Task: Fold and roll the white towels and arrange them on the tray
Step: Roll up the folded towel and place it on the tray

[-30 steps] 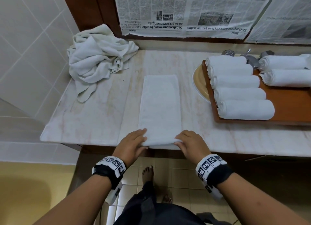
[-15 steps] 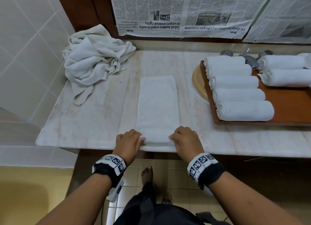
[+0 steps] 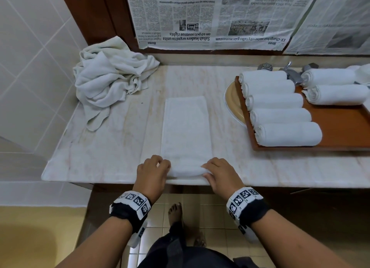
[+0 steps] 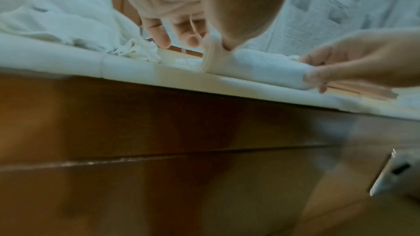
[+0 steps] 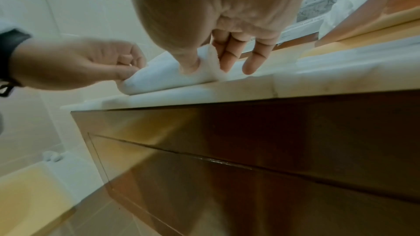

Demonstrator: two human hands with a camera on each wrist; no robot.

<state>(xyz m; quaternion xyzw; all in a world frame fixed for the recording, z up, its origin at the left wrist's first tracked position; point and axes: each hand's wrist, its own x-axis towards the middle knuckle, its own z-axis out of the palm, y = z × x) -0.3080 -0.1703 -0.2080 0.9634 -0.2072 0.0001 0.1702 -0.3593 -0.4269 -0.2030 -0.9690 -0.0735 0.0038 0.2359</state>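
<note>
A long folded white towel (image 3: 185, 127) lies on the marble counter, its near end turned into a small roll (image 3: 186, 170) at the front edge. My left hand (image 3: 155, 167) pinches the roll's left end (image 4: 210, 55) between thumb and fingers. My right hand (image 3: 218, 172) pinches the right end (image 5: 204, 67), with the thumb pressed into the roll. A wooden tray (image 3: 340, 127) at the right carries several rolled white towels (image 3: 288, 134).
A heap of crumpled white towels (image 3: 109, 83) sits at the back left by the tiled wall. Under the tray's left end shows a yellow basin rim (image 3: 233, 103), with taps (image 3: 288, 69) behind. Newspaper (image 3: 210, 17) covers the wall. The counter edge (image 3: 120, 179) drops to wooden drawers.
Both hands have turned the towel's near end over into a thicker roll and shifted slightly away from the counter's front edge. The camera has leaned in closer.
</note>
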